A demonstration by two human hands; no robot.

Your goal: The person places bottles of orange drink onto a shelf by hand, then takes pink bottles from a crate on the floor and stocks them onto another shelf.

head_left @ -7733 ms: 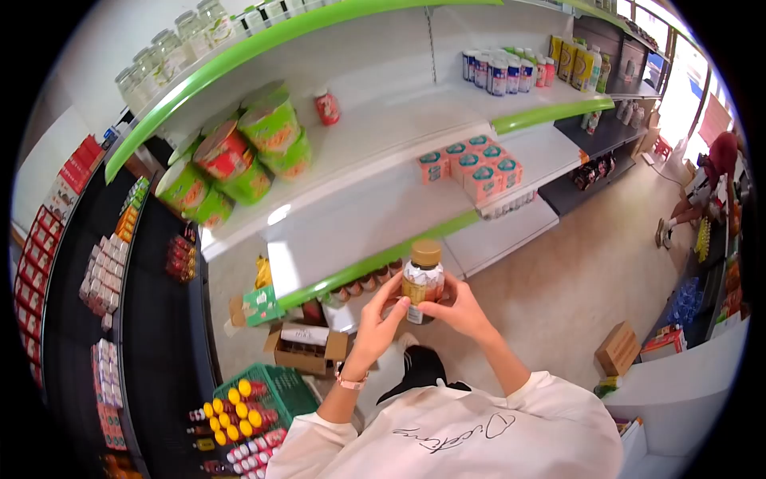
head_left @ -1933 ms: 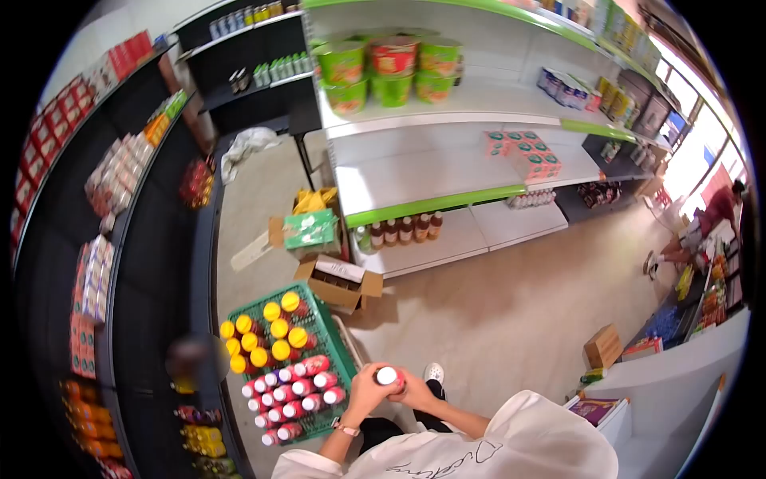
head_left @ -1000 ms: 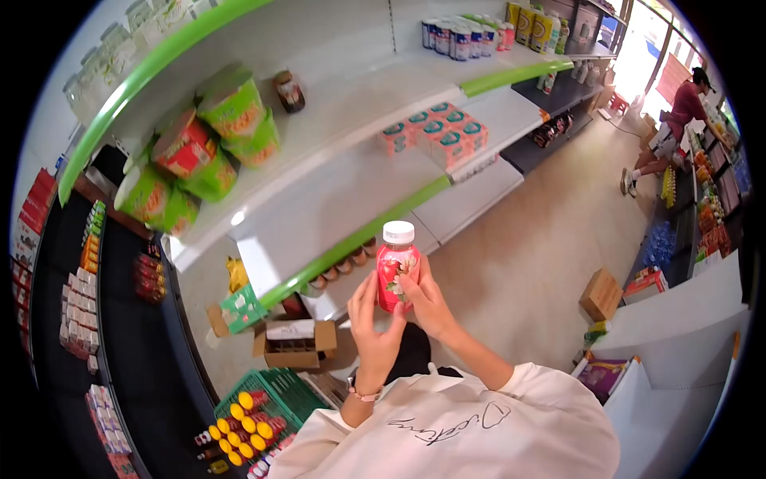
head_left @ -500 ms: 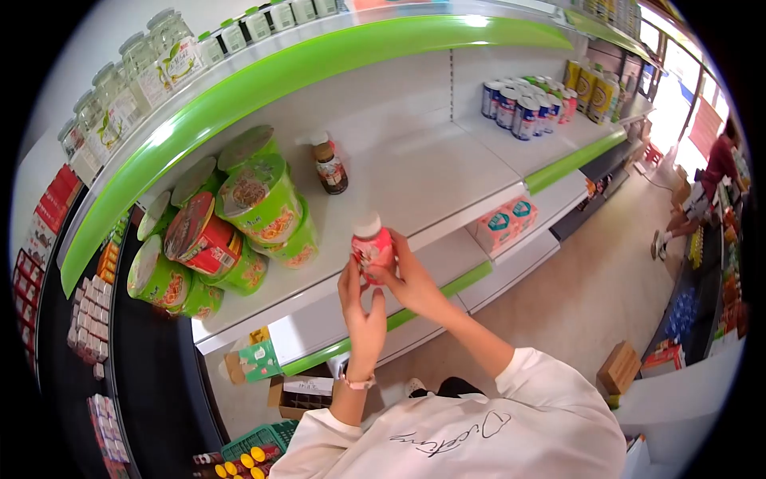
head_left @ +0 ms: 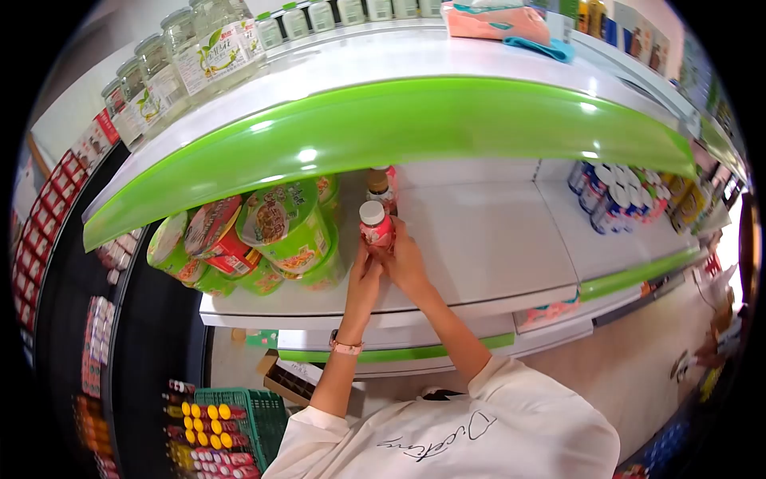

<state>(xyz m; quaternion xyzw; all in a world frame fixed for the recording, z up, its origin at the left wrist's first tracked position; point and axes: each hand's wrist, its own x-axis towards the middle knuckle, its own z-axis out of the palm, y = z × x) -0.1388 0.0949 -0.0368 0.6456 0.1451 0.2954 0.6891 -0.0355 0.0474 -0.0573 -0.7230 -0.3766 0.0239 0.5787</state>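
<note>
A small pink bottle with a white cap stands upright between my two hands, over the middle shelf. My left hand grips it from the left and below. Fingers of my right hand wrap its right side. Right behind it on the shelf is a dark bottle with a brown cap, partly hidden by the pink one. Stacked green instant noodle tubs and a red noodle tub sit to the left of my hands.
The upper shelf's green edge overhangs my hands. Glass jars and a pink tissue pack stand on top. Cans are at the right. Below are an open carton and a green basket beside yellow-capped bottles.
Both hands have carried the pink bottle deeper over the shelf, close in front of the dark bottle. My view has moved closer, so the upper shelf covers more.
</note>
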